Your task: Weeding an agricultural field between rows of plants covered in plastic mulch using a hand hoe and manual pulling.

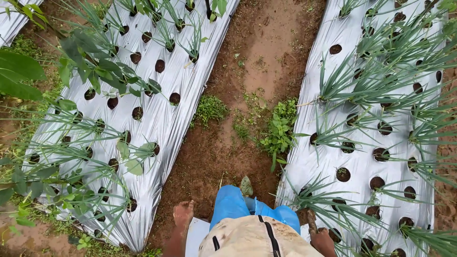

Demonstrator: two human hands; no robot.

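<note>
I look down on a soil path (pixel 247 62) between two beds covered in silver plastic sheet. My left hand (pixel 183 212), muddy, hangs at the lower middle above the path with its fingers curled in; nothing shows in it. At the bottom right, my right hand (pixel 322 240) is closed around a short brown stick-like handle (pixel 311 220), beside the right bed's edge. Between the hands are my blue trousers (pixel 231 202) and a beige, dirt-stained garment (pixel 257 238). A muddy foot tip (pixel 246 186) pokes out ahead.
The left silver bed (pixel 164 121) and the right silver bed (pixel 362 162) have round holes with thin green leafy plants. Weeds (pixel 278 131) grow in the path. Broad-leaved branches (pixel 85 62) hang over the left bed. A white sheet (pixel 196 233) lies by my left arm.
</note>
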